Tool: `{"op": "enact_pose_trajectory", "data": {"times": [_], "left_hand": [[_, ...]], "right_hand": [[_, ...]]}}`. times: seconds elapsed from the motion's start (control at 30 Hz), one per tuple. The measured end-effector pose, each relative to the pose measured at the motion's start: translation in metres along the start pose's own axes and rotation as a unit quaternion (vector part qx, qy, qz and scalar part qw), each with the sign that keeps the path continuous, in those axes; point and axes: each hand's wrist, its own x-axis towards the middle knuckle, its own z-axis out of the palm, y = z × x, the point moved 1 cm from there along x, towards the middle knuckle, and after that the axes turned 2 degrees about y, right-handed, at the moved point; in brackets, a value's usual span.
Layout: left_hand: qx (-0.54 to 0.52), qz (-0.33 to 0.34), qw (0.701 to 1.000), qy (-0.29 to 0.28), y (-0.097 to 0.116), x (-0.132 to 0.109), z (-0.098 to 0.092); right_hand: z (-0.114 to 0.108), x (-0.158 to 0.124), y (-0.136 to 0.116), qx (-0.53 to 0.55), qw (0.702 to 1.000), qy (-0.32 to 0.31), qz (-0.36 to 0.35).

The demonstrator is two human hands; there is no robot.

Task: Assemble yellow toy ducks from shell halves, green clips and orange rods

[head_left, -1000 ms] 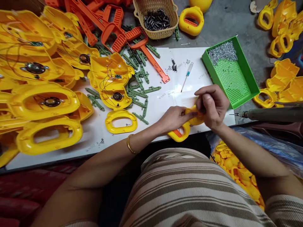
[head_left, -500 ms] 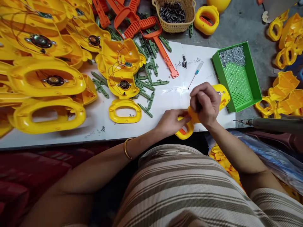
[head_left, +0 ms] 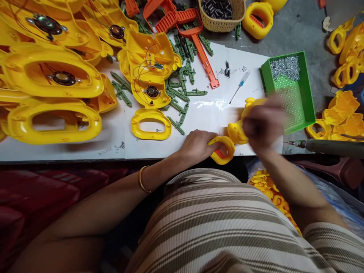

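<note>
A yellow plastic toy with a ring-shaped handle (head_left: 231,149) lies at the front edge of the white table (head_left: 210,117). My left hand (head_left: 197,146) is closed on that handle, its thumb reaching into the ring beside an orange grip piece (head_left: 220,153). My right hand (head_left: 265,123) is smeared by motion over the toy's rounded yellow body (head_left: 236,132) and hides part of it. Whether those fingers hold anything cannot be made out. A small screwdriver (head_left: 239,87) with a clear and blue handle lies beyond the toy, near a few black springs (head_left: 227,68).
At right stands a green basket (head_left: 308,93) with many small screws (head_left: 286,67). A power screwdriver (head_left: 324,146) juts in below it. Yellow shells (head_left: 152,64) with speakers and wires, green strips (head_left: 178,100) and orange pieces (head_left: 206,62) crowd the left and back. A tan basket (head_left: 223,24) holds dark springs.
My right hand has moved right, away from the handle, and is now blurred. My left hand remains on the handle, and more of the toy shows. The view has shifted slightly.
</note>
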Motion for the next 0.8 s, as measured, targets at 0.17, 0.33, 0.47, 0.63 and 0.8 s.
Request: {"op": "enact_pose_trajectory", "data": {"times": [0.17,0.33,0.47,0.63,0.8], "left_hand": [[-0.016,0.004,1.000,0.021,0.001,0.000,-0.001],[0.001,-0.005,0.999,0.032,0.001,-0.008,-0.005],[0.051,0.071,0.988,0.128,0.010,-0.025,-0.006],[0.078,0.150,0.979,0.118,0.027,-0.038,-0.006],[-0.182,0.003,0.983,-0.011,0.032,-0.024,-0.014]], "right_hand": [[0.024,-0.001,-0.001,0.058,0.994,0.030,-0.088],[-0.010,-0.040,-0.016,-0.005,0.894,0.412,-0.175],[-0.034,-0.070,0.010,0.034,0.897,0.441,-0.014],[-0.022,-0.074,0.042,0.187,0.959,0.159,0.140],[-0.013,-0.073,0.048,0.252,0.951,0.126,0.130]]}}
